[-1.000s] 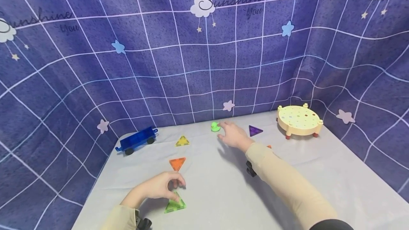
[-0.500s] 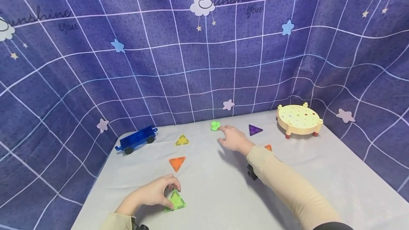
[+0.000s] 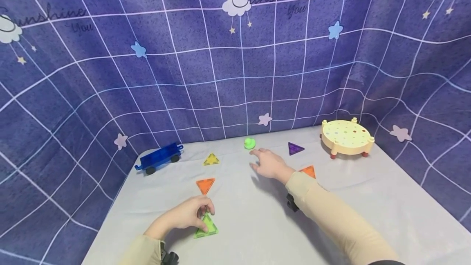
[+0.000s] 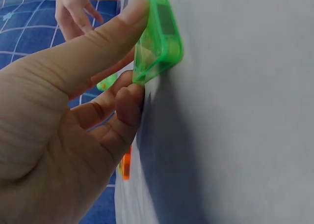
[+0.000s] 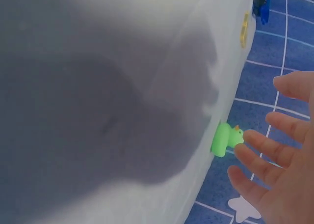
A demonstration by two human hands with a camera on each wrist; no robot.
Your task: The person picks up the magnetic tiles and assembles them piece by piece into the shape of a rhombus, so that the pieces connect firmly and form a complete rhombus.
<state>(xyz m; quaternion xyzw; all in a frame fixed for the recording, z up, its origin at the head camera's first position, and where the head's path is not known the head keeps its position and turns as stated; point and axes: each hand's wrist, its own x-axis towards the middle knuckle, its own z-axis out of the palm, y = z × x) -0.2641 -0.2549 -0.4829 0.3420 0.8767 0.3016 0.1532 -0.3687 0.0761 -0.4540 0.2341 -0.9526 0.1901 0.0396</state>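
In the head view my left hand (image 3: pixel 187 214) pinches a green triangular magnetic tile (image 3: pixel 208 229) near the front of the table. The left wrist view shows the thumb on one face of the tile (image 4: pixel 167 42) and fingers on its other side. Whether the tile still touches the cloth is hard to tell. Farther back, my right hand (image 3: pixel 270 164) hovers with fingers spread and nothing in it. A small green toy duck (image 3: pixel 250 143) stands just beyond its fingertips, apart from them in the head view.
Around lie an orange triangle tile (image 3: pixel 205 185), a yellow one (image 3: pixel 211 159), a purple one (image 3: pixel 295 148) and another orange one (image 3: pixel 309 171), partly behind the right sleeve. A blue toy wagon (image 3: pixel 160 158) stands back left, a round cream toy table (image 3: pixel 346 137) back right. A curtain (image 3: pixel 191 93) encloses the far side.
My left hand has closed its thumb and fingers on the green tile, which has shifted slightly. The right hand has drawn back a little from the duck, uncovering more of the right orange tile.
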